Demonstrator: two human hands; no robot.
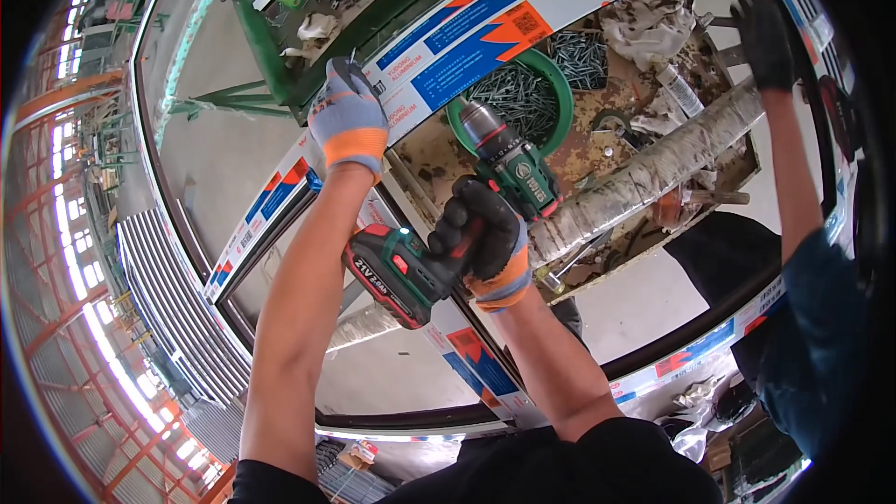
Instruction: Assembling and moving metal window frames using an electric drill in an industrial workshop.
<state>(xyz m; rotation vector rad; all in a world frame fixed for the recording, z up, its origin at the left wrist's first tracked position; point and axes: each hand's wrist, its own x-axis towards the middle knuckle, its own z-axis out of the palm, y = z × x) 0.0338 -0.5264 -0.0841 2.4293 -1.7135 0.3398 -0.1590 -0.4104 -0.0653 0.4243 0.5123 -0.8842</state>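
Head view, nearest first: the right hand [485, 243], in a black and orange glove, is wrapped tight around the grip of a green and black cordless drill [448, 224], whose red battery sits toward the person and whose chuck points up at the white frame bar [485, 23]. The left hand [347, 117], in a grey and orange glove, is pressed flat, fingers closed, on that bar. A good way to drive here, I judge, is keeping the drill square and the bar pinned firmly. Blue and orange rectangular labels run along the bar's film. Beyond, a green bowl of screws [523, 98] sits on a stained tray, and another person's black-gloved hand [761, 37] rests at the far frame.
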